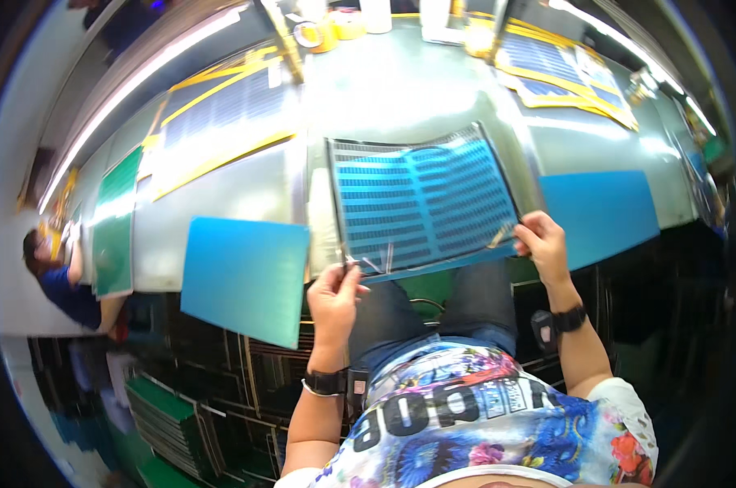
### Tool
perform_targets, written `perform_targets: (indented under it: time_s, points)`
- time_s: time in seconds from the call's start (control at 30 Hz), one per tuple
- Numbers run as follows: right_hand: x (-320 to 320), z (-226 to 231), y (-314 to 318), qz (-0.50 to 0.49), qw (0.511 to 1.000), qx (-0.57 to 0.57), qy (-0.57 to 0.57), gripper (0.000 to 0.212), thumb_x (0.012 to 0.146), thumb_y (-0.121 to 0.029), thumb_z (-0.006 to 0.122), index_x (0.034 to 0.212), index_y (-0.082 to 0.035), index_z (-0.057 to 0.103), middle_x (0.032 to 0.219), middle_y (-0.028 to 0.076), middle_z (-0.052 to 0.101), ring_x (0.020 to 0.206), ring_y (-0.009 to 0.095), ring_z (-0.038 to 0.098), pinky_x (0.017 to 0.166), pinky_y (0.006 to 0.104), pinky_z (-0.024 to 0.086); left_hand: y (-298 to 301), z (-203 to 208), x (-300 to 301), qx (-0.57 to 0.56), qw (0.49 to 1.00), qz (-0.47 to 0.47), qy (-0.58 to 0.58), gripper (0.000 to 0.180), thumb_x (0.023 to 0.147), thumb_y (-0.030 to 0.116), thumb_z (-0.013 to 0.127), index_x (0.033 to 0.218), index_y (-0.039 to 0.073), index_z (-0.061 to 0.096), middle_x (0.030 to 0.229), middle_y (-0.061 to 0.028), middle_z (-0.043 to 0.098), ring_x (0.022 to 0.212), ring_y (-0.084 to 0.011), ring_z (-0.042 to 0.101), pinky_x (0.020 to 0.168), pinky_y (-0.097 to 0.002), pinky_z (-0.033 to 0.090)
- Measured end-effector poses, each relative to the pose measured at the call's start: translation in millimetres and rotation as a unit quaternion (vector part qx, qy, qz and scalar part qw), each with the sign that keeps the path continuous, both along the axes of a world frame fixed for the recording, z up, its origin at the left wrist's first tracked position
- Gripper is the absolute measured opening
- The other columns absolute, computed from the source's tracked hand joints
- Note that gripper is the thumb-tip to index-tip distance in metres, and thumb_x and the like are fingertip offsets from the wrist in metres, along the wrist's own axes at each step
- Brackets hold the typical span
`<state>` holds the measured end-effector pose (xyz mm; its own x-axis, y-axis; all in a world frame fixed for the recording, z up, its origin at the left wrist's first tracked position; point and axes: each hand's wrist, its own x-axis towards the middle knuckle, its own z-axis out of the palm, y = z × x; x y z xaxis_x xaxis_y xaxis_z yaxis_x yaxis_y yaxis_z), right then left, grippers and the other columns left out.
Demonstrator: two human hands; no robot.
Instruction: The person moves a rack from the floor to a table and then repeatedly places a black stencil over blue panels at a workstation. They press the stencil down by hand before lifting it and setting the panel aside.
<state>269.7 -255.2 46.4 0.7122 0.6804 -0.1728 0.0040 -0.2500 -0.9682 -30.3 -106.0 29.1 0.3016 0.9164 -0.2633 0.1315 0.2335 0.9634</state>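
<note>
A thin see-through sheet point(423, 195) with a dark border and rows of small dark marks is in front of me, its far edge curling up. My left hand point(334, 302) pinches the sheet's near left corner between thumb and fingers. At the near right corner, my right hand point(543, 246) grips the sheet in the same way. Bright blue shows through the sheet, and a strip of a blue board point(473, 261) is visible along its near edge. Small pale strips point(389, 257) show by the near corners; what they are is unclear.
Blue boards lie on the metal bench point(376, 98) to the left point(244, 276) and right point(602, 215). Yellow-edged patterned sheets point(225, 122) lie farther back. Yellow tape rolls point(323, 34) stand at the far edge. A co-worker point(67, 272) is at far left; stacked green boards point(163, 415) sit below.
</note>
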Motion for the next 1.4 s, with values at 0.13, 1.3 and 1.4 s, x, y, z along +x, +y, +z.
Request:
perform_targets:
  time_s: [0.13, 1.3, 1.4]
  points:
    - [8.9, 2.5, -6.4, -0.023, 0.997, 0.065, 0.025, 0.005, 0.085, -0.003, 0.057, 0.09, -0.001, 0.058, 0.076, 0.003, 0.062, 0.06, 0.007, 0.058, 0.053, 0.0192, 0.046, 2.7, -5.5, 17.5, 0.01, 0.999, -0.009, -0.04, 0.007, 0.084, 0.007, 0.062, 0.086, 0.001, 0.06, 0.074, -0.0027, 0.063, 0.059, -0.0077, 0.059, 0.051, -0.017, 0.042]
    - [10.4, -37.8, -34.8, -0.038, 0.975, -0.058, -0.21, 0.01, 0.076, -0.002, 0.062, 0.074, 0.0, 0.053, 0.073, 0.006, 0.048, 0.063, 0.015, 0.048, 0.059, 0.0268, 0.041, -10.6, -40.0, 13.8, 0.18, 0.972, 0.003, 0.151, 0.019, 0.078, 0.006, 0.067, 0.071, 0.0, 0.05, 0.066, -0.0017, 0.043, 0.057, -0.0102, 0.038, 0.054, -0.0242, 0.034]
    - [6.7, -39.9, -33.3, -0.036, 0.966, -0.077, -0.243, 0.009, 0.076, -0.002, 0.062, 0.074, -0.001, 0.053, 0.072, 0.007, 0.048, 0.062, 0.016, 0.049, 0.058, 0.0281, 0.041, -12.7, -45.5, 11.1, 0.185, 0.971, 0.003, 0.154, 0.02, 0.078, 0.006, 0.067, 0.07, 0.0, 0.049, 0.068, -0.0015, 0.042, 0.057, -0.0104, 0.037, 0.054, -0.0239, 0.034]
